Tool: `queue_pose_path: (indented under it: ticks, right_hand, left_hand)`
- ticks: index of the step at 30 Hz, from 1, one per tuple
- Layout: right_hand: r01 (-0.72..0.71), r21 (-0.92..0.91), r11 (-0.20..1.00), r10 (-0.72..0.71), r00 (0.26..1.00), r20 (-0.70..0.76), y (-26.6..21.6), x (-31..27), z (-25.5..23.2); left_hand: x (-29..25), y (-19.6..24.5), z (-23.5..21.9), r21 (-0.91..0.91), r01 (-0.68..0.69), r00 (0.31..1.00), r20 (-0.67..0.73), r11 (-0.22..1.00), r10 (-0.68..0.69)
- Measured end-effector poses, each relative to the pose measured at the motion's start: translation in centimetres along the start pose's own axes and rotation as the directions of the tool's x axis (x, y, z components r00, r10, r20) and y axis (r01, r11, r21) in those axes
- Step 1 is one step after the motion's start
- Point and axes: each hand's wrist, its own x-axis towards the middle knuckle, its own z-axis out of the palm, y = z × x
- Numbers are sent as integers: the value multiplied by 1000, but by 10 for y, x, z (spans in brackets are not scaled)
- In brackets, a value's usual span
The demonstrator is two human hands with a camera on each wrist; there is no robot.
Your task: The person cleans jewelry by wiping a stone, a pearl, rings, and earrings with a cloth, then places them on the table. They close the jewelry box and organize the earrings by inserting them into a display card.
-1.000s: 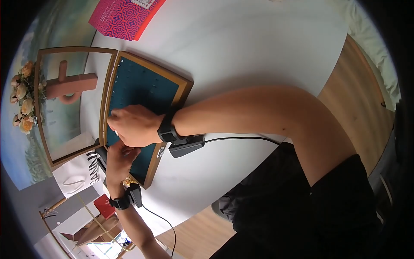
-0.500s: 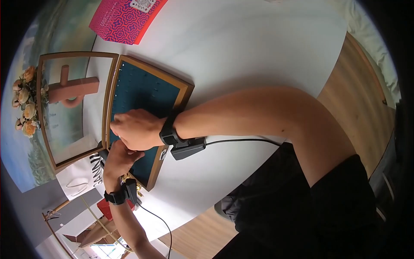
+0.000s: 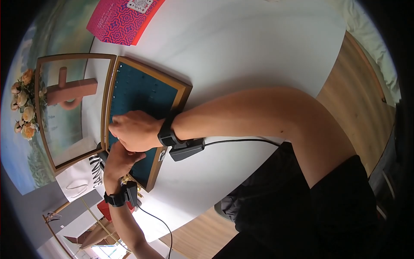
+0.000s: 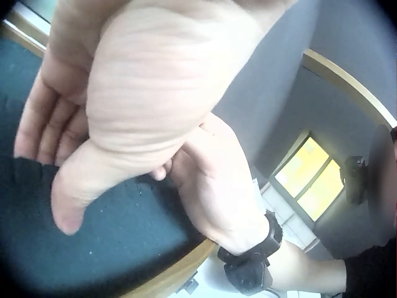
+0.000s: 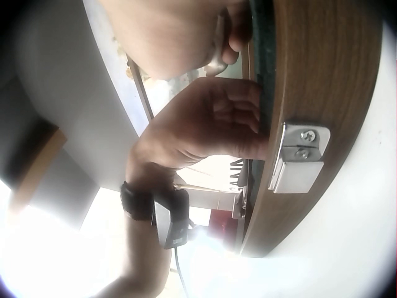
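Note:
My right hand (image 3: 137,129) is curled low over the dark teal board (image 3: 142,93) of a wooden display case (image 3: 183,93). In the right wrist view, a small pale shiny piece (image 5: 218,59) shows at its fingers; I cannot tell what it is. Right beside it my left hand (image 3: 118,163) has straight fingers (image 4: 46,127) and an extended thumb (image 4: 69,205) over the board. Palm and thumb base face the left wrist camera, with the right hand partly behind them. Small pin-like dots stud the board. A metal clasp (image 5: 301,158) sits on the case's front edge.
The case's clear hinged lid (image 3: 64,138) stands raised at the back. Behind it are a terracotta-coloured ornament (image 3: 77,91) and peach flowers (image 3: 26,108). A white paper bag (image 3: 75,183) stands beyond the left hand. A patterned pink bag (image 3: 118,21) lies across the white table (image 3: 258,52).
Early in this second my left hand shifts slightly, its thumb straightening out over the board. The right hand stays nearly in place. The head view has moved a little.

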Motion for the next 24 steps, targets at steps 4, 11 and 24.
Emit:
queue_pose_path:
  ticks: [4, 11, 24]
  right_hand:
    - [2, 3, 1000, -2, 1000, -18, 0, 1, 0]
    - [-11, -3, 1000, 11, 1000, 28, -1, 1, -2]
    - [-15, 27, 1000, 14, 999, 35, 2, 2, 1]
  left_hand:
    - [2, -5, 1, -105, -48, 999, -25, 993, 46]
    - [-7, 7, 3, -67, 21, 997, -70, 998, -25]
    - [-10, -34, 23, -403, -30, 994, -111, 915, -16]
